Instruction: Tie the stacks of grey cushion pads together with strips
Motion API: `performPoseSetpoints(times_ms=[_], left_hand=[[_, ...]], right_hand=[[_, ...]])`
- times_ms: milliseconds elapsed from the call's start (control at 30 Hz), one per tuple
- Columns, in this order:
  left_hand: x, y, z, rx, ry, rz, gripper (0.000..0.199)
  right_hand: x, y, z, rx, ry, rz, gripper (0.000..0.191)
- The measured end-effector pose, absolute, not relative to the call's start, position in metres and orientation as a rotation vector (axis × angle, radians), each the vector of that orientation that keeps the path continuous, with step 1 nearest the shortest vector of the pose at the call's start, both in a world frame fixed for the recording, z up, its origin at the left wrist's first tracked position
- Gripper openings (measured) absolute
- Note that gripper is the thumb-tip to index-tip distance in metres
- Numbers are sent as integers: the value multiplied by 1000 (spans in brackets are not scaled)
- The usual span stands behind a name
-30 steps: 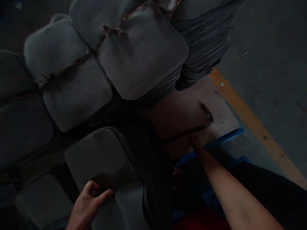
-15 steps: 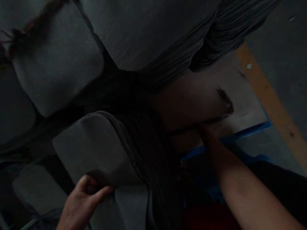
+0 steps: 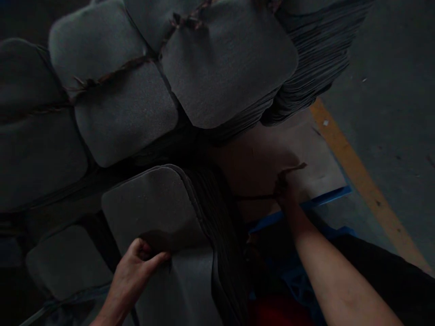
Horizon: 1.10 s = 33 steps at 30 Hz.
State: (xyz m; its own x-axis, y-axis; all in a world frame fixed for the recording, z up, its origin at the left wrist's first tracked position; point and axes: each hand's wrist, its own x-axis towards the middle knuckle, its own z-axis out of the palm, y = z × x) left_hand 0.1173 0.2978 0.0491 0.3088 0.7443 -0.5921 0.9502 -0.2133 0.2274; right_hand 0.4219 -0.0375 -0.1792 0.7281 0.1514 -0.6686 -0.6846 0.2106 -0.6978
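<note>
A bundle of grey felt-like sheets with rounded corners lies below me, its top pinched in by a crease across the middle. At that crease my left hand is closed, thumb and bent fingers pressed together; what they hold is hidden. My right hand, in shadow to the right of the bundle, is closed around a brown cord-like strip. One stretch of the strip runs straight from the bundle's dark side to this hand, and a loose end sticks out beyond the fingers.
Several similar bundles, such as a tied one, stand behind and to the left. Under them lies a brown board on a blue pallet. An orange floor line crosses the grey floor at right.
The view has shifted, showing more of the tied bundles. The right hand has pulled the strip into a straight line and its free end has shifted. The left hand stays at the crease.
</note>
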Motion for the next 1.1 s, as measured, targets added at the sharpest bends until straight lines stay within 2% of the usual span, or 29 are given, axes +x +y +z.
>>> performPoseSetpoints(times_ms=[200,300,467,667,867,1033,1100], left_hand=[[117,296,49,2051,1427,-471,51],[121,294,54,2077,1411,-498,46],[128,290,63,2070,1427,-542,44],[121,290,64,2022,1407,-430,45],[100,290,68,1835,1319,-214,47],[60,314,86,1473,1215,47,22],[38,328,92,1331,1244,189,23]], right_hand=[[424,-18,-89,-1029,379,823,64],[405,0,-33,-1062,265,890,53],[355,30,47,-1348,-21,1078,39],[280,47,118,-1519,-574,958,27],[215,71,124,-1759,-472,923,38],[237,39,93,-2243,-88,523,50],[252,22,80,-2438,-129,566,51]])
